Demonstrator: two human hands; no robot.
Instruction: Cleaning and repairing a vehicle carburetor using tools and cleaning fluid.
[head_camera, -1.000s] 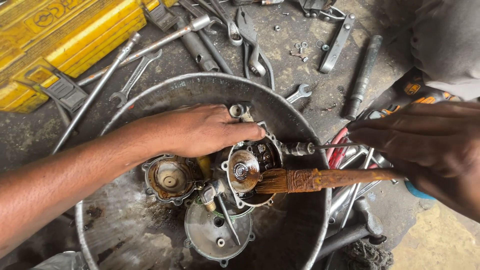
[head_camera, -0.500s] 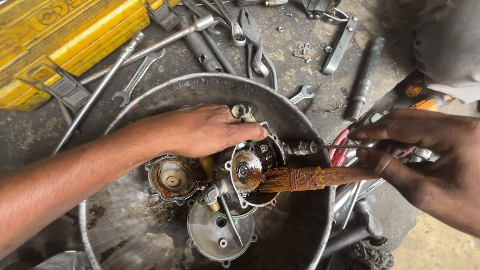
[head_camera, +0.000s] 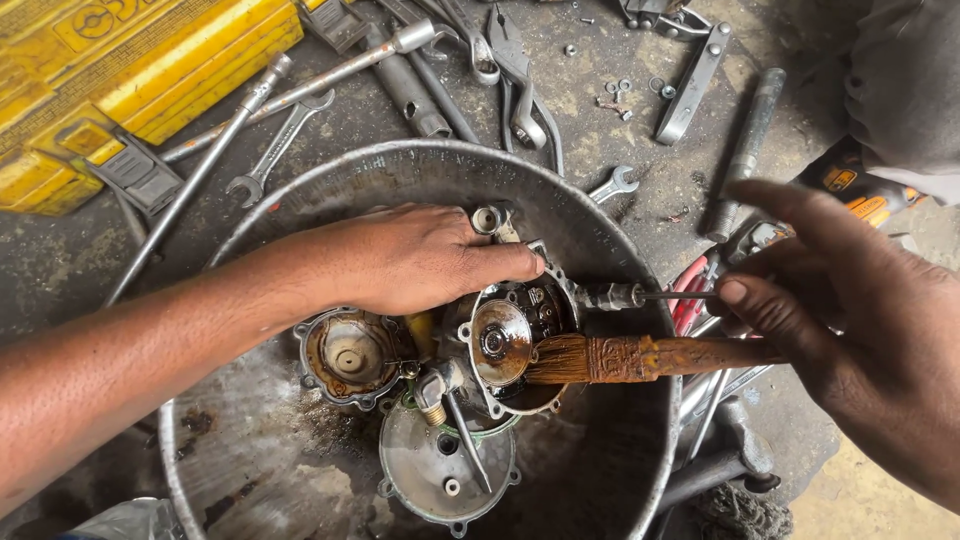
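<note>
Over the metal basin (head_camera: 640, 300), left fingers (head_camera: 500, 265) clamp the engine part (head_camera: 520, 335); right fingers (head_camera: 745, 300) grip the paintbrush (head_camera: 620, 358).

Yellow metal box (head_camera: 120, 80) at top left. Long socket wrench (head_camera: 300, 85) and open spanner (head_camera: 280, 145) beside it. Pliers (head_camera: 515, 70) near top middle. Small nuts (head_camera: 615, 95) scattered on dirty grey floor (head_camera: 600, 150). Grey bolt (head_camera: 745, 150) at right.

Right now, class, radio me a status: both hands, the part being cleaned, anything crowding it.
Left hand gripping engine part in metal basin. Right hand holding brush, bristles on part. Two loose covers crowd it.
</note>
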